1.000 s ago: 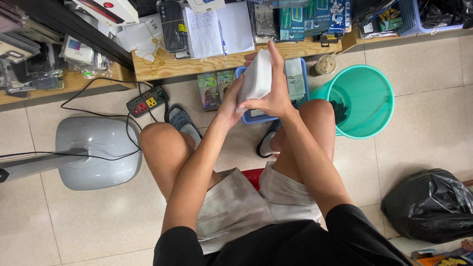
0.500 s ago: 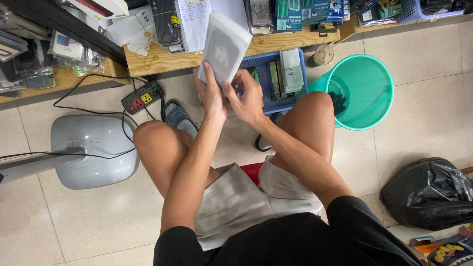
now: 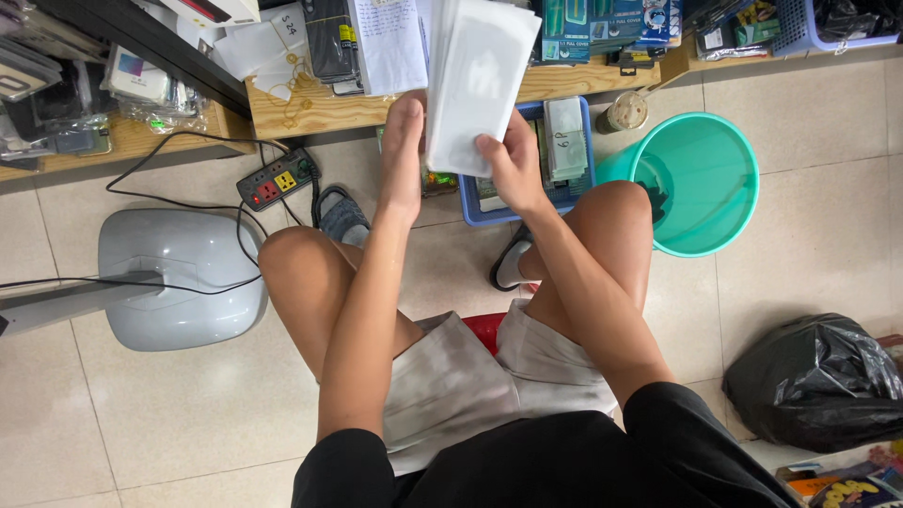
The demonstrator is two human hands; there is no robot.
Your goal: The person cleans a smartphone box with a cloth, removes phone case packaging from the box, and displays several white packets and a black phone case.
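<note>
**Currently: stack of white packets held up between both hands, sorting under way**

Presently we are observing a seated person holding a stack of flat white packets point(image 3: 478, 80) raised above the knees, in front of the low wooden shelf point(image 3: 310, 113). The right hand point(image 3: 513, 169) is gripping the stack's lower edge, fingers curled and thumb pressing on the front face. The left hand point(image 3: 403, 155) is lying flat along the stack's left side, fingers extended and pressed together, steadying it. No packet is being separated from the rest at this instant.

Below the hands, a blue basket point(image 3: 527, 202) is sitting on the floor, with a few further packets lying in it. A teal bucket point(image 3: 701, 179) is standing just beside it to the right; we cannot tell its contents. A power strip point(image 3: 277, 179) and a grey fan base point(image 3: 183, 277) are lying to the left, and a black bag point(image 3: 814, 381) well apart to the right.

We are judging the work as partway: the stack is in hand, with items remaining in the basket.
</note>
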